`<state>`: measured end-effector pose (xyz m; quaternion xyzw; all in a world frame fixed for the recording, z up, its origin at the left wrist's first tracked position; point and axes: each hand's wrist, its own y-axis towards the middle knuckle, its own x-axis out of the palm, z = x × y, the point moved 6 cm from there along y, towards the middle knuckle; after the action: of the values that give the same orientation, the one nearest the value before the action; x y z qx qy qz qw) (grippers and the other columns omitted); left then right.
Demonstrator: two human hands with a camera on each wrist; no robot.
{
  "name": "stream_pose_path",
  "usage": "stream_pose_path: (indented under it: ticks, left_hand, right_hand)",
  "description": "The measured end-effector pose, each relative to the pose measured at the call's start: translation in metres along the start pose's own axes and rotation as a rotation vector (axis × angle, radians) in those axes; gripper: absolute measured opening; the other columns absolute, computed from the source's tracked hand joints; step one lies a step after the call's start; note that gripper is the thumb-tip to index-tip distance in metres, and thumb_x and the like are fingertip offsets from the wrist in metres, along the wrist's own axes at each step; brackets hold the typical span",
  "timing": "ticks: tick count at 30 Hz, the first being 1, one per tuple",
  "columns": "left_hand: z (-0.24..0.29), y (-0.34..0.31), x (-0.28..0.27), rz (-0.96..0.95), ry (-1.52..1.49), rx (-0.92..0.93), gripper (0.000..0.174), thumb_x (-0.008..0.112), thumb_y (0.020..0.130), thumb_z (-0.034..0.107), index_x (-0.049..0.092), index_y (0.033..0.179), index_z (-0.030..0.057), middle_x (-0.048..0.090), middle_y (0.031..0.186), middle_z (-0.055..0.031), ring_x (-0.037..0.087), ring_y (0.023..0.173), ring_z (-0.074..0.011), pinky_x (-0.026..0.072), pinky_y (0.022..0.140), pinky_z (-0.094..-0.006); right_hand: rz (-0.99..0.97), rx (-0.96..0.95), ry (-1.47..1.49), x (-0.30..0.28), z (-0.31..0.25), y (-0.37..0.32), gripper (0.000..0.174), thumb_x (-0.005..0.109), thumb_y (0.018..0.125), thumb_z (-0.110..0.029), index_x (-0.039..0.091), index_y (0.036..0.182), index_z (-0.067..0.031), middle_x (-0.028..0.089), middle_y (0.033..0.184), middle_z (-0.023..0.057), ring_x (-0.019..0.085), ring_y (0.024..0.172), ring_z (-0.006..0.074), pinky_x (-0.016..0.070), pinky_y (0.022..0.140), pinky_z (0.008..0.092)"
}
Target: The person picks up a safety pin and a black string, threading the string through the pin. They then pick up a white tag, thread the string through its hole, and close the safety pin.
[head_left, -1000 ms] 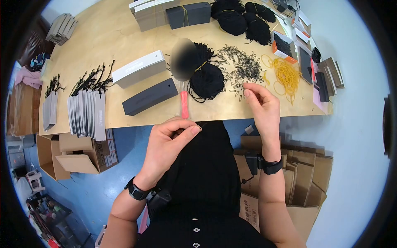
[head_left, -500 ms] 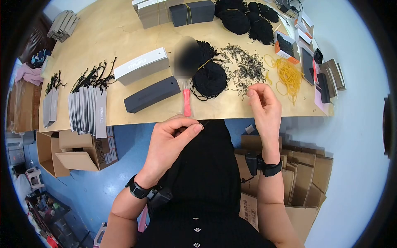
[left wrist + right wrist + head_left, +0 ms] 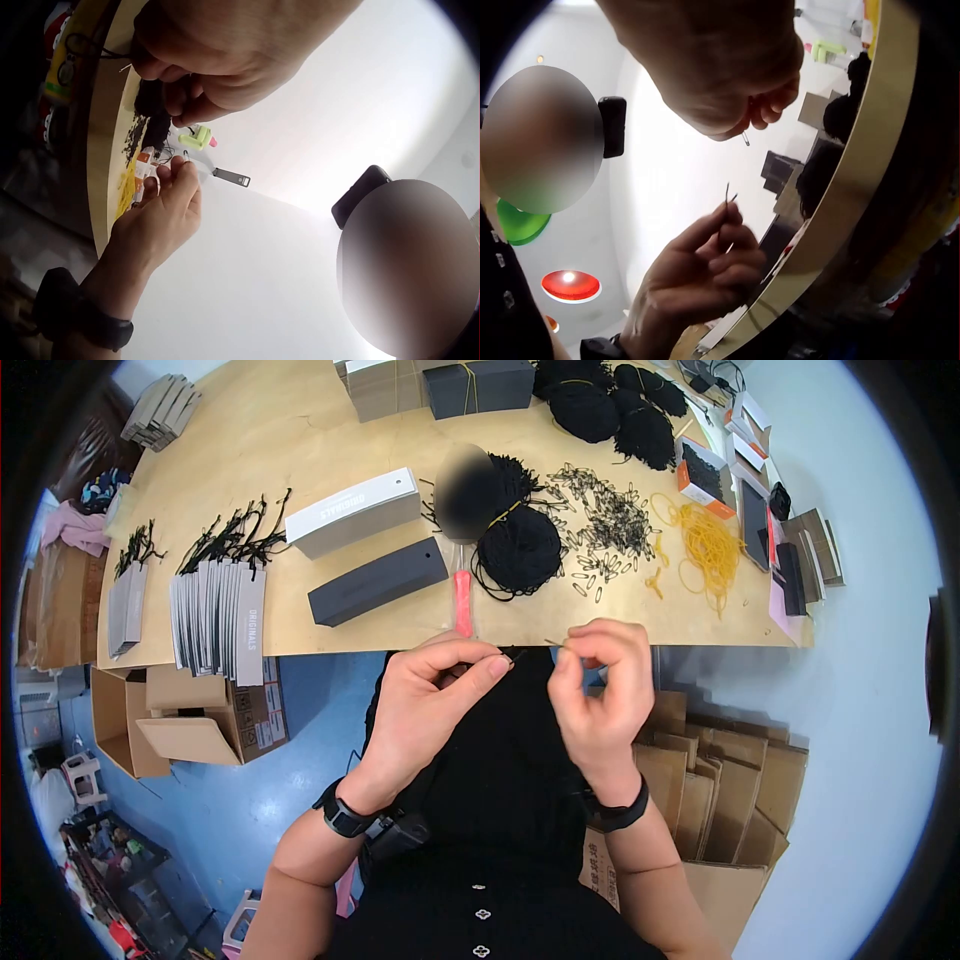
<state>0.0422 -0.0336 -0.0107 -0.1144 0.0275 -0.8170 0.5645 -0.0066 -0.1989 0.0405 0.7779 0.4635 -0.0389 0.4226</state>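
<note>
My left hand (image 3: 430, 695) pinches a thin black cord (image 3: 727, 195) between thumb and index finger, just off the table's front edge. The cord's two short ends stick up past the fingertips in the right wrist view, and its loop hangs out behind the hand in the left wrist view. Facing it, my right hand (image 3: 605, 695) pinches a small safety pin (image 3: 745, 138) that points towards the cord, with a short gap between them. Beyond the right hand lies a loose pile of safety pins (image 3: 610, 510). Bundled black cord (image 3: 520, 550) sits beside that pile.
A pink-handled tool (image 3: 462, 600) lies near the table edge. Left of it stand a white tag stack (image 3: 350, 515) and a black tag stack (image 3: 380, 582), then corded tags (image 3: 215, 620). Yellow rubber bands (image 3: 712, 555) and a small orange-and-white box (image 3: 703, 475) are at right.
My right hand has come away from the safety pin pile, moving left and towards my body, with a safety pin in its fingers. The left hand still holds the cord, nearly in place.
</note>
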Motion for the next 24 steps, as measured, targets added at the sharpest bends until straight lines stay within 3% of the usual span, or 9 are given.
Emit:
stream_pose_path:
  ticks: [5,7,8,10,20,22,24]
  left_hand:
    - [0.004,-0.003,0.000,0.019,0.019,0.037,0.010,0.074,0.088,0.009,0.073,0.093,-0.0001,0.061,0.083,0.0029,0.047,0.068,-0.0018,0.0355,0.059,-0.0194]
    - [0.004,-0.004,0.000,-0.005,0.022,0.004,0.009,0.070,0.089,0.002,0.072,0.096,-0.0036,0.065,0.088,-0.0038,0.058,0.083,-0.0087,0.0454,0.074,-0.0226]
    - [0.003,-0.004,0.000,-0.004,0.022,0.004,0.009,0.070,0.089,0.002,0.072,0.096,-0.0036,0.065,0.088,-0.0038,0.058,0.083,-0.0087,0.0454,0.074,-0.0226]
    - [0.003,-0.004,0.001,0.005,0.014,0.045,0.011,0.075,0.088,0.009,0.073,0.094,-0.0003,0.063,0.084,0.0023,0.049,0.069,-0.0021,0.0370,0.059,-0.0195]
    - [0.001,-0.003,0.002,-0.045,-0.024,0.026,0.013,0.074,0.089,0.009,0.073,0.097,-0.0012,0.066,0.086,0.0003,0.052,0.074,-0.0038,0.0399,0.064,-0.0205]
    - [0.000,-0.004,0.003,-0.078,-0.025,-0.020,0.011,0.071,0.089,0.002,0.073,0.098,-0.0022,0.067,0.092,-0.0029,0.058,0.086,-0.0088,0.0467,0.078,-0.0237]
    - [0.001,-0.004,0.003,-0.079,-0.043,-0.028,0.011,0.070,0.089,0.002,0.073,0.099,-0.0022,0.067,0.092,-0.0031,0.058,0.087,-0.0091,0.0469,0.079,-0.0238]
  right_hand:
    - [0.059,-0.183,-0.045,0.009,-0.012,-0.011,0.025,0.076,0.073,0.003,0.060,0.091,-0.0052,0.062,0.090,0.0089,0.059,0.076,0.0260,0.0479,0.065,0.0335]
    - [0.053,-0.204,-0.050,0.011,-0.015,-0.013,0.024,0.073,0.075,0.006,0.060,0.093,-0.0036,0.062,0.091,0.0104,0.059,0.076,0.0253,0.0500,0.066,0.0334]
    - [0.063,-0.224,-0.054,0.011,-0.017,-0.013,0.025,0.074,0.075,0.006,0.060,0.093,-0.0037,0.062,0.091,0.0102,0.060,0.076,0.0250,0.0500,0.066,0.0330]
    - [0.073,-0.244,-0.058,0.012,-0.018,-0.014,0.025,0.075,0.075,0.006,0.060,0.093,-0.0039,0.062,0.091,0.0101,0.060,0.076,0.0247,0.0500,0.066,0.0325]
    - [0.080,-0.252,-0.023,0.015,-0.015,-0.018,0.028,0.079,0.073,0.004,0.063,0.095,-0.0053,0.065,0.090,0.0080,0.061,0.074,0.0238,0.0488,0.063,0.0319]
    - [0.073,-0.252,-0.027,0.014,-0.016,-0.018,0.028,0.078,0.073,0.004,0.063,0.095,-0.0052,0.065,0.090,0.0080,0.061,0.073,0.0237,0.0487,0.063,0.0319]
    - [0.041,-0.250,-0.017,0.015,-0.017,-0.017,0.027,0.075,0.074,0.008,0.061,0.093,-0.0037,0.063,0.091,0.0102,0.059,0.074,0.0233,0.0482,0.063,0.0312]
